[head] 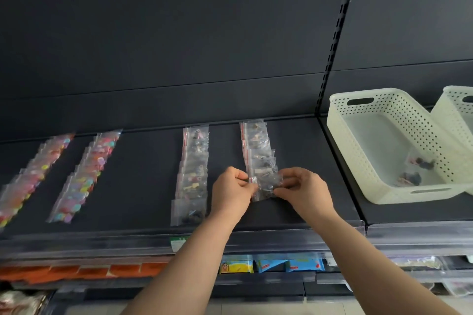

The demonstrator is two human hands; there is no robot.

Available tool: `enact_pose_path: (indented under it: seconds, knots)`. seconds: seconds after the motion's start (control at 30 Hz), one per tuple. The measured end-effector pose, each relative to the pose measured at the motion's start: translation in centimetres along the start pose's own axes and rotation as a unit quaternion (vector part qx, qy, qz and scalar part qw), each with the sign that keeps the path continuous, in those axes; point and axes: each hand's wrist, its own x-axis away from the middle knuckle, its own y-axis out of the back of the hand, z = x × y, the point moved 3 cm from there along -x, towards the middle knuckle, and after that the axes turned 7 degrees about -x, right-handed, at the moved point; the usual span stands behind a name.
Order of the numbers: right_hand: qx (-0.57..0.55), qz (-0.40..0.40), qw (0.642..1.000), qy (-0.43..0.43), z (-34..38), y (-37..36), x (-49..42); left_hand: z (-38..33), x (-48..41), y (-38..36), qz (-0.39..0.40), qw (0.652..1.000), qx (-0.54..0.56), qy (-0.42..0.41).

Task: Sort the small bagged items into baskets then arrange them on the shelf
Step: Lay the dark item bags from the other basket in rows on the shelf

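Bag (266, 186) first: we hold a small clear zip pouch at the near end of the rightmost row (258, 151) on the shelf (143, 186). The left hand (231, 190) pinches its left edge and the right hand (304, 188) pinches its right edge. We judge it light, limp and slick, with small dark pieces loose inside. The edges or the sealed strip should give the surest hold. Two more bags (416, 171) lie in the white basket (384, 197) to our right.

Four bag rows (194, 174), two baskets (358, 135), two bags (422, 162) inside one.
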Motion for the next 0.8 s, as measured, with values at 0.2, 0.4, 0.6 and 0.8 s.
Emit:
enact_pose_path:
  seconds: [0.2, 0.4, 0.6, 0.8]
  knots:
    - [0.042, -0.028, 0.999, 0.006, 0.1, -0.5, -0.3, -0.3, -0.6, -0.1, -0.027, 0.997, -0.070, -0.025]
    - [0.058, -0.018, 0.998, 0.019, 0.2, 0.0, -0.5, -0.7, -0.5, 0.4, -0.041, 0.995, -0.089, -0.032]
    - [0.214, -0.101, 0.962, 0.139, 3.0, 4.4, -1.1, -4.1, -0.6, 0.8, -0.048, 0.993, -0.060, -0.084]
    - [0.305, -0.200, 0.916, 0.169, 2.4, 10.4, -1.3, -10.1, 0.7, -3.3, 0.029, 0.986, -0.044, -0.157]
